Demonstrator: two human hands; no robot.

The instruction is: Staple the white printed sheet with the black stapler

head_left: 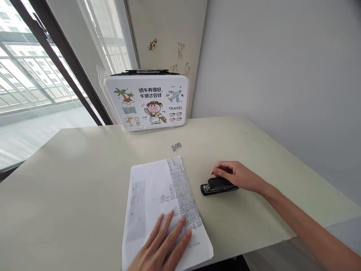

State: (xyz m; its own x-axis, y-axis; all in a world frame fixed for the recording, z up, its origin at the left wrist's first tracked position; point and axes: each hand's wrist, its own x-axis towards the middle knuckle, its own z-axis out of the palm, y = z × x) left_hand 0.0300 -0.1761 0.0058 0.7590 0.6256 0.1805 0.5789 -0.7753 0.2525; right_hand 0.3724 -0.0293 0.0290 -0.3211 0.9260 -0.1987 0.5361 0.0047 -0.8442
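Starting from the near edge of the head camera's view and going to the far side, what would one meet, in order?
The left hand → the black stapler → the small grey staple strips → the white case with cartoon prints.

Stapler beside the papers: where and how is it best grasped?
Probably by the rear of its top arm, from above and the right: the stapler sits upright on its base, long and narrow, with its front end pointing left. The right hand is at that rear end.
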